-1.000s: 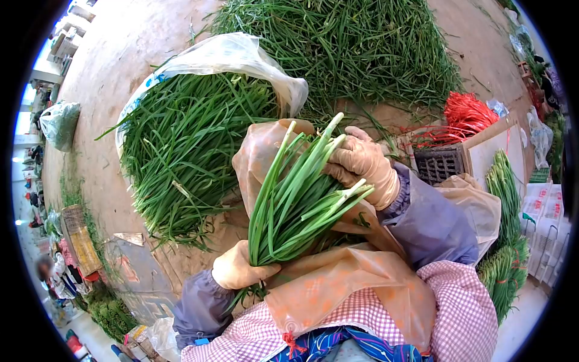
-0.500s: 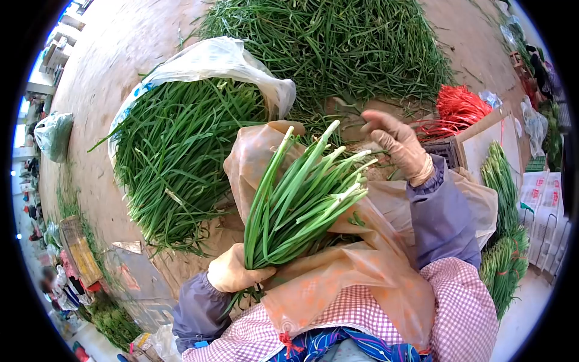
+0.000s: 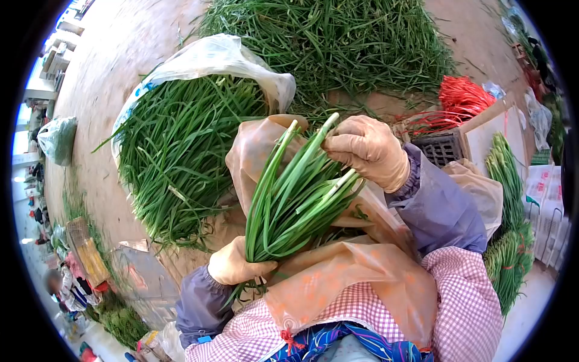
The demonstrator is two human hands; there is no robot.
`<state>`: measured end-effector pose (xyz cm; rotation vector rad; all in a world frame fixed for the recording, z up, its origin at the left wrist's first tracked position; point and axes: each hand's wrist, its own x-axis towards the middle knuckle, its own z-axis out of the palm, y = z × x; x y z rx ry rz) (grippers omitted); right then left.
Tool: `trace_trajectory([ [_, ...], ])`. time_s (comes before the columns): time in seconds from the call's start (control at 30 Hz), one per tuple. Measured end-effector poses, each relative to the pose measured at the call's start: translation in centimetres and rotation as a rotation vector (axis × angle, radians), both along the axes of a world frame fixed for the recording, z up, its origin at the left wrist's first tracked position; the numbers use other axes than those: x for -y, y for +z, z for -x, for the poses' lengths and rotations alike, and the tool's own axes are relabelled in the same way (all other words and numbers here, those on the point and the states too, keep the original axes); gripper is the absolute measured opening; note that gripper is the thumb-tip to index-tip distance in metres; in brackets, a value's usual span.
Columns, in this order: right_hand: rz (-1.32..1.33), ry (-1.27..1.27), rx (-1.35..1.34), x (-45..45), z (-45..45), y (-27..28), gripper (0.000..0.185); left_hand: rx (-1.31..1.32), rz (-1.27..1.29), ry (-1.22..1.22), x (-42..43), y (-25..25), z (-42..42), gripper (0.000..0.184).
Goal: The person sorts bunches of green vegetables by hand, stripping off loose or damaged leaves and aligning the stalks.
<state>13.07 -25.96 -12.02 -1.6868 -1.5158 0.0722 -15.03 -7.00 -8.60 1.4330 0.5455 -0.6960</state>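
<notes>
My left hand (image 3: 237,264), in a tan glove, is wrapped round the leafy lower part of a bunch of garlic chives (image 3: 289,208). The bunch tilts up and to the right over the orange-patterned plastic sheet (image 3: 356,274) on my lap. At its pale stem ends, my gloved right hand (image 3: 371,152) has its fingers closed on some stalks; the fingertips are partly hidden. Just left of the bunch stands a white plastic bag (image 3: 220,55), its mouth wide and full of loose chives (image 3: 181,151).
A large heap of chives (image 3: 332,48) lies ahead. To the right are red tie strips (image 3: 463,99), a dark plastic crate (image 3: 439,149), a cardboard panel (image 3: 500,130) and tied chive bundles (image 3: 509,259). A knotted bag (image 3: 57,140) sits far left, and a person (image 3: 67,286) is behind it.
My right hand has moved left and down from the air to the stem ends, and its fingers have closed there. My left hand keeps its hold on the bunch.
</notes>
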Motion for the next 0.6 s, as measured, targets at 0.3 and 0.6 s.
trace_trajectory([
  [0.3, 0.066, 0.015, -0.385, 0.7, -0.5, -1.0, 0.022, -0.039, 0.083, 0.007, -0.5, -1.7, 1.2, 0.038],
  [0.6, -0.08, -0.359, -0.401, 0.4, 0.6, -0.9, 0.013, -0.111, 0.0, 0.019, 0.1, -0.5, 0.9, 0.034],
])
